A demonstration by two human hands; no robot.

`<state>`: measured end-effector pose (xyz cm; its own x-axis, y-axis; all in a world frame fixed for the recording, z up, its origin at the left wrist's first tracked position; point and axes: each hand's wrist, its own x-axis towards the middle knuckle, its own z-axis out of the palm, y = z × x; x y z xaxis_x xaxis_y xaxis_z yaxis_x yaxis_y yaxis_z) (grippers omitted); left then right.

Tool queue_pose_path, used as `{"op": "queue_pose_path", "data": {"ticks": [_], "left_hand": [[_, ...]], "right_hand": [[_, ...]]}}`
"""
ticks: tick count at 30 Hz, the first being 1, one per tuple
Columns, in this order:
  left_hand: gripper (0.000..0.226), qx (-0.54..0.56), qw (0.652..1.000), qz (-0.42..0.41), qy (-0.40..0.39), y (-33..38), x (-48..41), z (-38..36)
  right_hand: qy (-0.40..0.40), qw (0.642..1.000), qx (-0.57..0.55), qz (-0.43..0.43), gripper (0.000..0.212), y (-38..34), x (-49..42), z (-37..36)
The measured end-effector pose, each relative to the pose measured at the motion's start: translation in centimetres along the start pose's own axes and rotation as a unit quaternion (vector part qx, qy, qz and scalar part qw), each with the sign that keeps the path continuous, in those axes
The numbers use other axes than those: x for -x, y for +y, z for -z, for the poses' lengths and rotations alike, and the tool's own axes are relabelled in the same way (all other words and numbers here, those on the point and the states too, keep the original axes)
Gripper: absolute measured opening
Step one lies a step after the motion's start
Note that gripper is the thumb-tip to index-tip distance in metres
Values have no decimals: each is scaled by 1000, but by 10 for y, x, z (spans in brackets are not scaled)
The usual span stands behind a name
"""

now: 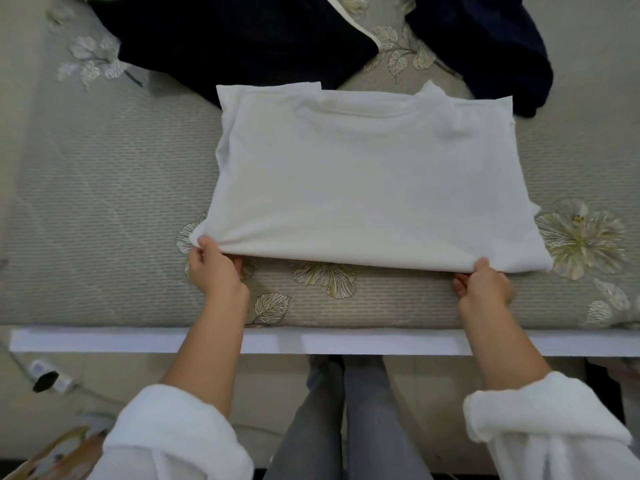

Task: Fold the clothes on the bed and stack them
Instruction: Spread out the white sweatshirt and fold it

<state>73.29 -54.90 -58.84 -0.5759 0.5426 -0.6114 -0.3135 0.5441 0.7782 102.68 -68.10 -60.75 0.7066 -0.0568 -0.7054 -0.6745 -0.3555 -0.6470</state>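
While both hands pinch its near edge, a folded white T-shirt [363, 188] lies flat on the bed [104, 202]

Left hand [213, 268] grips the shirt's near left corner, thumb on top of the cloth and fingers curled beneath it; right hand [485, 282] grips the same folded edge just short of the near right corner, thumb above and fingertips tucked under. Between the two hands the edge runs almost straight, lifted slightly off the floral bedspread. From the hands the shirt stretches away, its collar at the far side and its sleeves folded in. Beyond the shirt, far from the hands, a dark garment [242, 39] lies loose on the left and another dark garment [485, 46] on the right, the left one touching the shirt's far left corner. Just nearer than the hands runs the white bed frame [104, 341]
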Motion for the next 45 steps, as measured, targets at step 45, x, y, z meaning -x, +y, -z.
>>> {"op": "queue_pose_path", "data": {"ticks": [45], "left_hand": [[67,37,851,227,-473,77,-33,-47]], "right_hand": [[-650,735,162,109,51,-8,165,-150]]}}
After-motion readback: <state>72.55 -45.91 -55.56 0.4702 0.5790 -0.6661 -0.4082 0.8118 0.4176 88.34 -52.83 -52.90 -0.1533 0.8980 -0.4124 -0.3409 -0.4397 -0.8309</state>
